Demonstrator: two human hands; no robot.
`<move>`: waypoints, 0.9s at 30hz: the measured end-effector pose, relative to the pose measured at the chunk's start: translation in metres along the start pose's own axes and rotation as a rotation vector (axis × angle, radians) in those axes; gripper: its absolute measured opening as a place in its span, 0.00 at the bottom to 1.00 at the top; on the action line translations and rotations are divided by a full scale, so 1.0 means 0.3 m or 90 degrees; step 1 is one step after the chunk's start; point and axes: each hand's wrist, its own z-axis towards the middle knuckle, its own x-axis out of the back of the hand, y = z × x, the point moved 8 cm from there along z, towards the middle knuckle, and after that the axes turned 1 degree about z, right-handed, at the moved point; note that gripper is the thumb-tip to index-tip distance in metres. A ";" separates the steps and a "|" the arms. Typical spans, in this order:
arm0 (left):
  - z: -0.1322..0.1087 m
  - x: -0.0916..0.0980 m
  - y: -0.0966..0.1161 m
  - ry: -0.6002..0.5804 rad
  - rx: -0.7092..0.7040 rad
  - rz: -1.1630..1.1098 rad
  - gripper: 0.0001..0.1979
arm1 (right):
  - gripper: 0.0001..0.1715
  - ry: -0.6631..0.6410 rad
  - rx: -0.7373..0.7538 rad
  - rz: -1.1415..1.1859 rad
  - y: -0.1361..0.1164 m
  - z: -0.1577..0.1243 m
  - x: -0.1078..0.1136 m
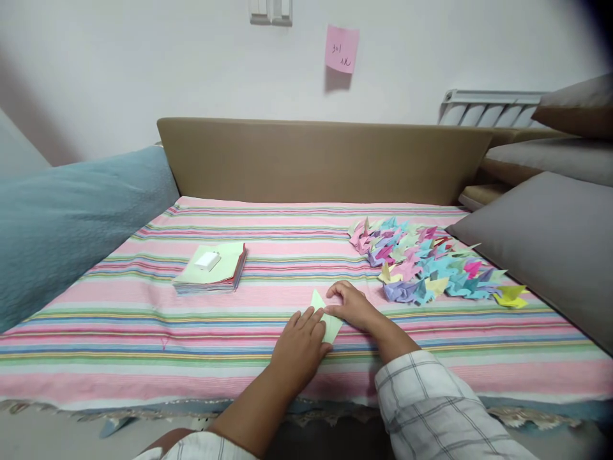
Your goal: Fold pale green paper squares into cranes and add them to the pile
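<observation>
A pale green folded paper (331, 327) with a pointed top lies on the striped cloth in front of me. My left hand (300, 338) rests over its left side, fingers stretched out flat and pressing it down. From the right, my right hand (352, 305) reaches to the paper's upper edge. Its thumb lies across the paper close to my left fingertips, and its index finger curves round near the tip. Part of the paper is hidden under my fingers. To the right of my right hand sits a crowd of folded paper cranes (416, 262) in many colours.
At left, a stack of square coloured paper (230, 271) carries a small white box-like object (207, 260). The striped cloth (119, 306) spreads beneath everything. A blue cushion (81, 217) borders the left, grey cushions (546, 236) the right, and a brown backrest (316, 160) the far side.
</observation>
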 end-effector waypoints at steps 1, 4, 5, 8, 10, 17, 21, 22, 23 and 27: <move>0.000 -0.002 -0.001 -0.002 0.001 -0.001 0.17 | 0.14 0.004 -0.011 -0.012 -0.002 0.003 -0.002; -0.001 -0.007 -0.005 -0.008 0.004 -0.006 0.18 | 0.13 0.020 -0.039 -0.041 -0.004 0.013 -0.003; -0.001 -0.008 -0.006 -0.011 0.006 -0.008 0.18 | 0.12 0.026 -0.048 -0.050 -0.004 0.016 -0.002; 0.001 -0.007 -0.005 -0.018 0.009 -0.013 0.18 | 0.12 0.042 -0.076 -0.070 0.000 0.023 -0.002; 0.002 -0.005 -0.004 -0.019 0.010 -0.014 0.17 | 0.12 0.055 -0.095 -0.076 0.004 0.028 -0.002; 0.000 -0.006 -0.004 -0.016 0.012 -0.013 0.16 | 0.13 0.085 -0.142 -0.091 0.011 0.048 -0.005; 0.000 -0.006 -0.005 -0.013 0.013 -0.016 0.16 | 0.13 0.095 -0.160 -0.105 0.013 0.060 -0.012; 0.000 -0.007 -0.005 -0.012 0.012 -0.016 0.16 | 0.13 0.098 -0.167 -0.110 0.015 0.062 -0.014; 0.000 -0.008 -0.006 -0.011 0.012 -0.016 0.16 | 0.13 0.102 -0.173 -0.115 0.018 0.063 -0.014; -0.001 -0.010 -0.006 -0.003 0.009 -0.015 0.17 | 0.13 0.110 -0.176 -0.104 0.026 0.063 -0.008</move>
